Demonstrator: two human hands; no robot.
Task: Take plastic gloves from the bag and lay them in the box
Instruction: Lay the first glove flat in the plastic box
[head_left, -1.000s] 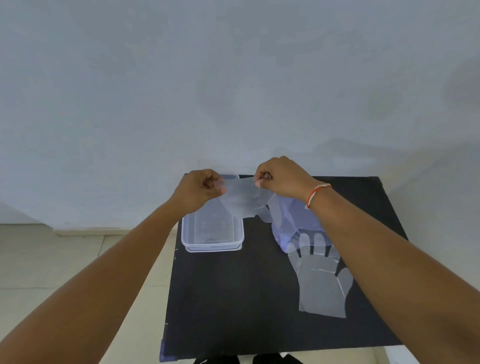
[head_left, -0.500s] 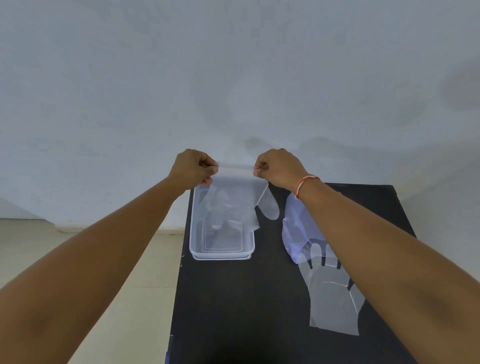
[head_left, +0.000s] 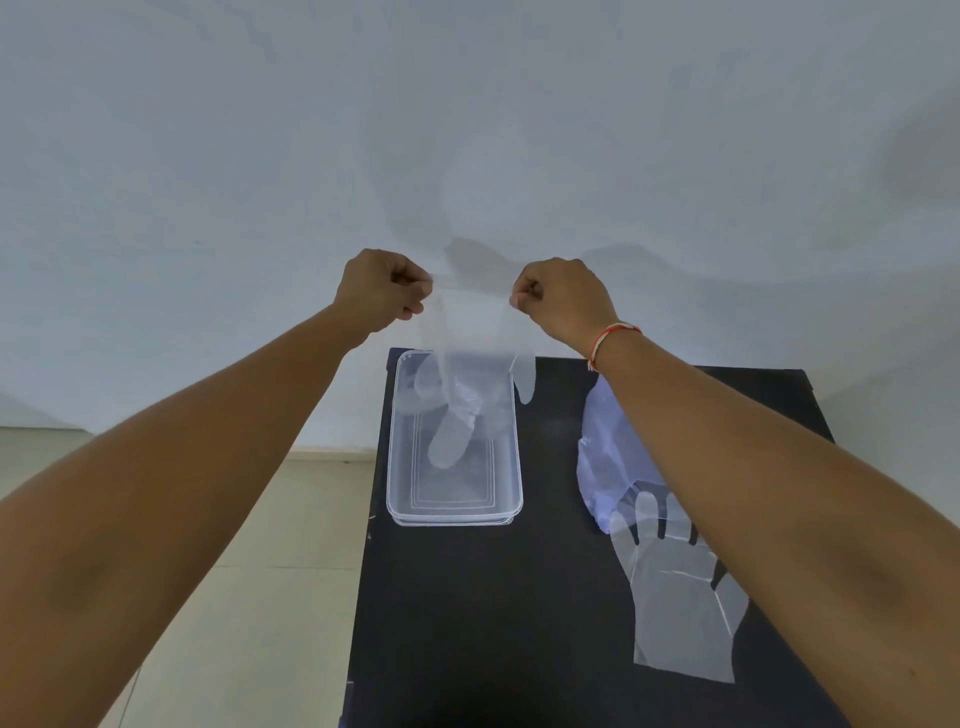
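A thin, limp, near-weightless plastic glove (head_left: 470, 395) is pinched at its cuff corners by left hand (head_left: 382, 288) and right hand (head_left: 563, 296), hanging fingers-down into the clear box (head_left: 400, 467); cuff judged best hold.

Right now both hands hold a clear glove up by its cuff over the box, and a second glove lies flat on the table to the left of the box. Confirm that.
One detail is wrong. The head view shows the second glove lying flat to the right of the box, not left, partly under the right forearm. The rest holds: the left hand and right hand pinch the clear glove by its cuff over the box.
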